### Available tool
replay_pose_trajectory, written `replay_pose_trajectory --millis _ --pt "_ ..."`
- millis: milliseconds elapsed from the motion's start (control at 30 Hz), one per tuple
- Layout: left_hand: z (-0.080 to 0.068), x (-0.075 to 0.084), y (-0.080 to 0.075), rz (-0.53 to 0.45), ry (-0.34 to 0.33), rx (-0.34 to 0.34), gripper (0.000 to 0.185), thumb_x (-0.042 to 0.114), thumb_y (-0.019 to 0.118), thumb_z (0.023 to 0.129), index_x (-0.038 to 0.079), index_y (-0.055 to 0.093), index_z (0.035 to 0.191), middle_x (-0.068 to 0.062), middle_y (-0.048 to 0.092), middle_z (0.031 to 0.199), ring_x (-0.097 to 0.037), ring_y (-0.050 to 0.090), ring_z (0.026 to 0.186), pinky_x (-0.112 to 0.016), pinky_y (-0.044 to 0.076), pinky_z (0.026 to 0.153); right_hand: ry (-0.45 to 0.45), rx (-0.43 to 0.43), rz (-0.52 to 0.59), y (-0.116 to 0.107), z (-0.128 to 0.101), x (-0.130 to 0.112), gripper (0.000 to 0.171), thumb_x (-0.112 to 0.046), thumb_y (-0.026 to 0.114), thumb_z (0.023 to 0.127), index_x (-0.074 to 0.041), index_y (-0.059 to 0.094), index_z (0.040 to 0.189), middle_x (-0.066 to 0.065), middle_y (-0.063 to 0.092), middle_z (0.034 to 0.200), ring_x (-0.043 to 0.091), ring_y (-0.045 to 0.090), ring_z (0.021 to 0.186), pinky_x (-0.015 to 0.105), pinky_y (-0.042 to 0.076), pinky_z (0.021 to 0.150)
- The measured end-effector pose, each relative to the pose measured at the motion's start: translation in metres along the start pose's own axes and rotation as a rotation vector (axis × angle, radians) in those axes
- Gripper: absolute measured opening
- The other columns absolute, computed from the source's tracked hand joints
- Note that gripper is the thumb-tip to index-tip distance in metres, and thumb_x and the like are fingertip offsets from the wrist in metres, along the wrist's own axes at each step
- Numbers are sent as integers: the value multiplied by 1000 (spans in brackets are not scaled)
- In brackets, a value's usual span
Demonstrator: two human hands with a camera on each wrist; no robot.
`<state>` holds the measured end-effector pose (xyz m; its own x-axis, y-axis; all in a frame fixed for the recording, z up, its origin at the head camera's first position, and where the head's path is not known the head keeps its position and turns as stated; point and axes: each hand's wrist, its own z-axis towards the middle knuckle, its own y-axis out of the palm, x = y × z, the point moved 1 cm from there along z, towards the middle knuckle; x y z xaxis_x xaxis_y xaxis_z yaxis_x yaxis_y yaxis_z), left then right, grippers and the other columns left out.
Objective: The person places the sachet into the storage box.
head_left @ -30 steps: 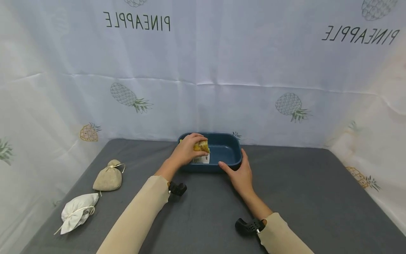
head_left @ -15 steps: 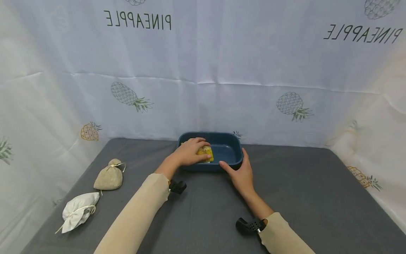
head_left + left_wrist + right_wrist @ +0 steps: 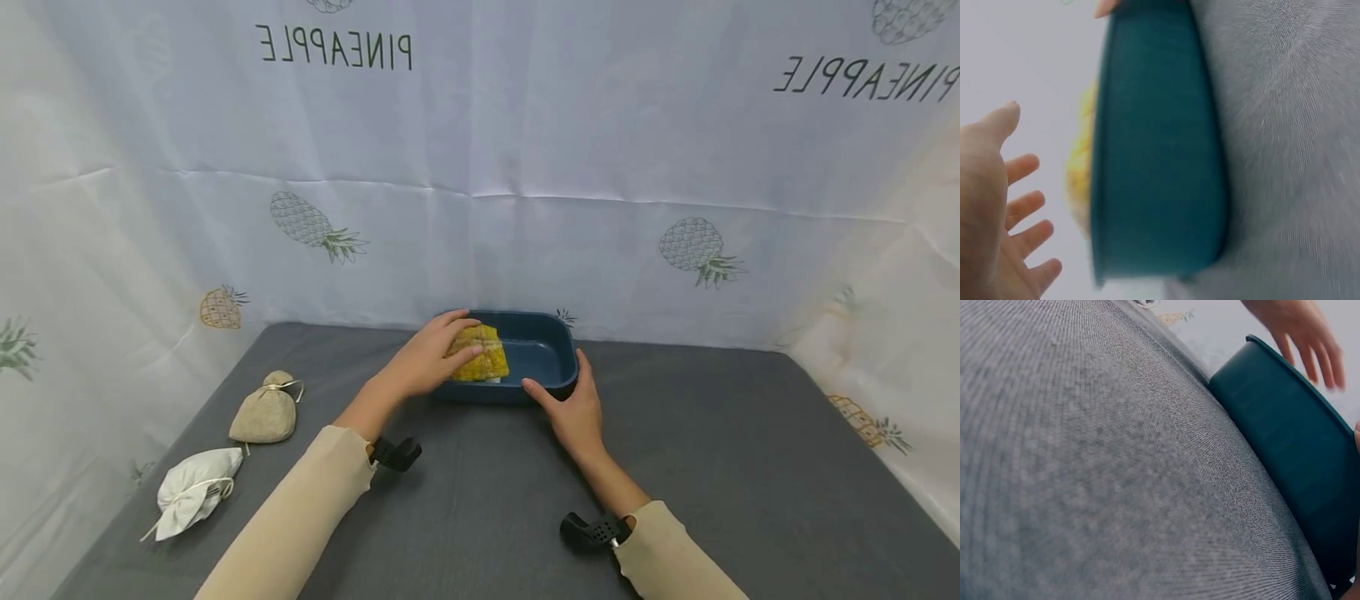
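Left hand (image 3: pixel 427 360), fingers straight, on half-hidden yellow bag (image 3: pixel 480 354); right hand (image 3: pixel 573 410) (grip unclear) against blue tub (image 3: pixel 558 354).

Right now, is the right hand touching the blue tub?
Touching. In the head view the right hand is spread against the near right corner of the blue tub, thumb along its front wall and a fingertip at the rim, no gap visible.

grey table (image 3: pixel 712 467): blue tub (image 3: pixel 551 379), two pouches (image 3: pixel 266 414)
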<state>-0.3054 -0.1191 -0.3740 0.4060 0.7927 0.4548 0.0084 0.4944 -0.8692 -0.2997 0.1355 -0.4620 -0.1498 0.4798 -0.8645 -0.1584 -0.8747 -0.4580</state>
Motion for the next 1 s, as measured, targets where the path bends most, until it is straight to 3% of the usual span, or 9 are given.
replay_pose_trajectory --millis 167,367,633,767,1000 --pt "-32 -16 -27 -48 -6 109 55 42 50 106 14 43 154 -14 32 164 -38 31 152 -63 33 117 -4 -3 0 1 -1 1 109 -58 77 83 -23 13 164 12 19 170 38 27 154 66 27 119" --pt "-72 -39 -58 -31 -79 205 62 45 57 102 16 41 155 -14 29 166 -40 28 153 -66 32 116 2 -7 6 -1 -1 0 108 -58 76 84 -23 12 164 13 19 170 39 26 154 67 26 119" --pt "-129 -71 -82 -6 -151 348 68 39 71 95 13 45 153 -19 34 162 -48 33 146 -71 35 107 11 -25 1 1 1 -1 110 -59 76 84 -21 11 164 12 19 170 39 25 154 66 26 119" --pt "-149 -87 -86 32 -177 356 72 36 75 93 10 45 152 -22 34 161 -51 34 143 -72 36 102 6 -21 0 1 1 -1 109 -59 75 84 -21 11 164 13 19 170 39 25 154 66 26 119" --pt "-158 -106 -82 81 -196 290 80 38 80 87 5 44 152 -25 33 160 -54 32 143 -74 34 103 10 -27 -16 -2 1 -2 109 -58 75 85 -21 10 164 14 18 170 40 25 154 67 26 119"
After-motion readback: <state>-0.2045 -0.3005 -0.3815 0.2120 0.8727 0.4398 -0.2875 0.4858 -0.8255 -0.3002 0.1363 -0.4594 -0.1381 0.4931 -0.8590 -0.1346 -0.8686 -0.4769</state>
